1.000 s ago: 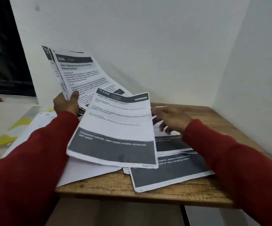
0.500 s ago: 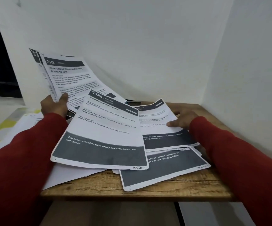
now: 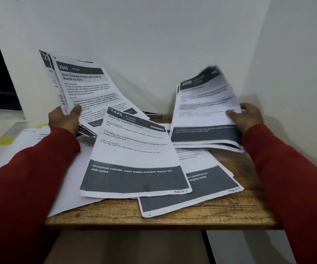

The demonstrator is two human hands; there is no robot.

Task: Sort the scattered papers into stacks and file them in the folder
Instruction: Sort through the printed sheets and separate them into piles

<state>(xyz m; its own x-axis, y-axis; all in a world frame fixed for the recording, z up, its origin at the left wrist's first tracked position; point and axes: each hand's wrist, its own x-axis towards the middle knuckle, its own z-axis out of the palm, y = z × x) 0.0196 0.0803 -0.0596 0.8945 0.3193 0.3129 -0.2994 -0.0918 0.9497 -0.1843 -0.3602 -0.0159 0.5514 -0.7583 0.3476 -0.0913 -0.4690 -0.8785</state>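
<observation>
The sorting looks only partly done, as far as this view tells. At the upper left of the frame the left hand (image 3: 64,119) is closed on the lower edge of a fanned sheaf of white printed sheets with dark header bars (image 3: 83,86), its top page numbered 2946 and headed with storing cleaned knives and cutting boards; the sheaf stands tilted up, clear of the table. At the right of the frame the right hand (image 3: 247,117) pinches the right edge of a second, thinner bundle of white sheets with a dark band near the bottom (image 3: 205,111), lifted off the table and blurred, so its text cannot be read. These two bundles appear to be the stacks in the making. Still loose in the centre is a white page numbered 1426, titled "Wash the vegetable colander" (image 3: 134,153), overlapping at least two more dark-banded pages (image 3: 207,189) that reach the front edge of the small wooden table (image 3: 173,218). More pale sheets (image 3: 30,136) trail off to the left, half hidden by the red sleeve (image 3: 30,178). No folder can be made out with certainty, so filing seems not yet begun. The paper looks thin and limp, curling wherever it is unsupported.
</observation>
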